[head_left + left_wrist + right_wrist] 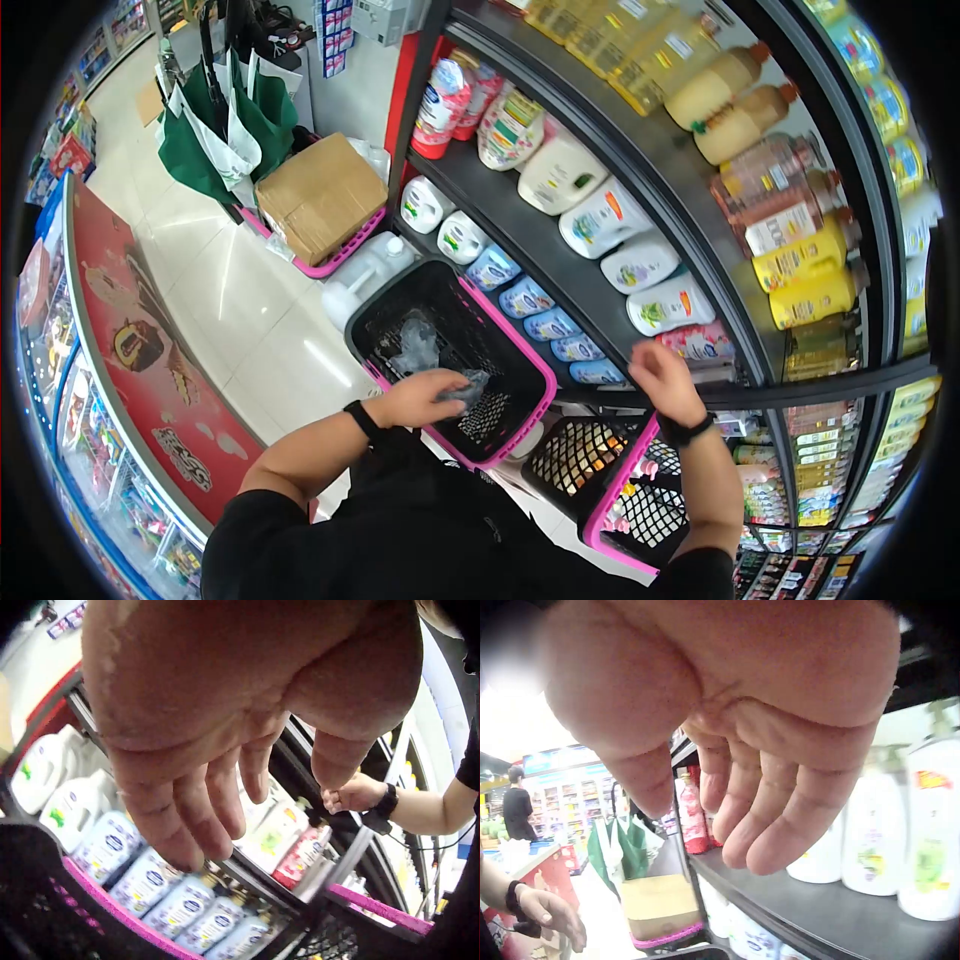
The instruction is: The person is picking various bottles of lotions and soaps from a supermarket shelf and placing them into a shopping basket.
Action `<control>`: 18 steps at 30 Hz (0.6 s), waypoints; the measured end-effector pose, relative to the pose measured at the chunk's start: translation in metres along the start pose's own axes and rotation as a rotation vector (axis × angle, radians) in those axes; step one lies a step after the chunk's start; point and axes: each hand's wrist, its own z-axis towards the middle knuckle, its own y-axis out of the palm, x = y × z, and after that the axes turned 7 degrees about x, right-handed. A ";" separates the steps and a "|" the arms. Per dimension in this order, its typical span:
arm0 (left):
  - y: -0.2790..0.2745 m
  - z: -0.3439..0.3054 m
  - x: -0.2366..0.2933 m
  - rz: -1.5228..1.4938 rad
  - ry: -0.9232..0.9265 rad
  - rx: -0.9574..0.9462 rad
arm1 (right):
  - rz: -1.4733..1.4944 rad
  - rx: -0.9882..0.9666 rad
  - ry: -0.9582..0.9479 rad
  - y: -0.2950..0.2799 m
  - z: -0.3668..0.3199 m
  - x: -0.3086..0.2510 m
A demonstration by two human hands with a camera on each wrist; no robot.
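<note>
My left hand (428, 396) hovers over the near rim of a black basket with a pink rim (531, 366), next to a crumpled clear plastic bag (471, 385). In the left wrist view the left hand (259, 784) has relaxed fingers and holds nothing. My right hand (660, 376) reaches to the edge of the black shelf (560, 255), close to a pink bottle (702, 342). The right hand (712, 799) has loosely curled fingers and is empty. White pump bottles (930, 825) stand on the shelf just beyond it.
A second pink-rimmed basket (598, 505) with small bottles sits at lower right. Blue refill pouches (540, 322) line the bottom shelf. A cardboard box (320, 195) in a pink basket and green umbrellas (215, 130) stand further along the aisle. A red counter (130, 330) borders the left.
</note>
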 end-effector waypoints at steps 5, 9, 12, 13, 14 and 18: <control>-0.102 -0.027 -0.025 0.027 -0.196 0.230 | 0.002 -0.024 -0.314 0.100 0.181 -0.099; -0.134 -0.065 -0.041 -0.025 -0.342 0.442 | 0.106 0.236 -0.435 0.167 0.298 -0.162; -0.136 -0.096 -0.056 -0.050 -0.439 0.512 | 0.208 0.416 -0.431 0.198 0.361 -0.207; -0.133 -0.106 -0.062 -0.075 -0.472 0.542 | 0.249 0.468 -0.412 0.205 0.376 -0.220; -0.130 -0.115 -0.067 -0.073 -0.493 0.549 | 0.287 0.470 -0.386 0.211 0.390 -0.227; -0.126 -0.132 -0.056 -0.058 -0.583 0.505 | 0.292 0.529 -0.347 0.236 0.432 -0.218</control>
